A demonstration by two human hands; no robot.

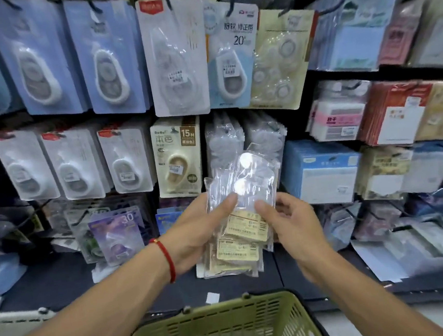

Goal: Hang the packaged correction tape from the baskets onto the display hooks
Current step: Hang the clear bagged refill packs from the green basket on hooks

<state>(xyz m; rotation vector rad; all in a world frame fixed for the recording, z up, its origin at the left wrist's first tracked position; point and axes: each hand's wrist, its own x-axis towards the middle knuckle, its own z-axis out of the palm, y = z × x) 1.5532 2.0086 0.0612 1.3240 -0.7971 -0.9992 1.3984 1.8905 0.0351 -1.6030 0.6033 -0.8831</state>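
Gripping packets (240, 193), between hands (199, 232)

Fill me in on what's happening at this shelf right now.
A person is restocking a stationery display. Both hands hold a stack of clear correction tape packets in front of the hooks: the left hand grips the stack from the side with its thumb across the front, and the right hand pinches the front packets. None of this stack is on a hook yet. A green basket sits below the arms, and the display wall already carries many hung packs.
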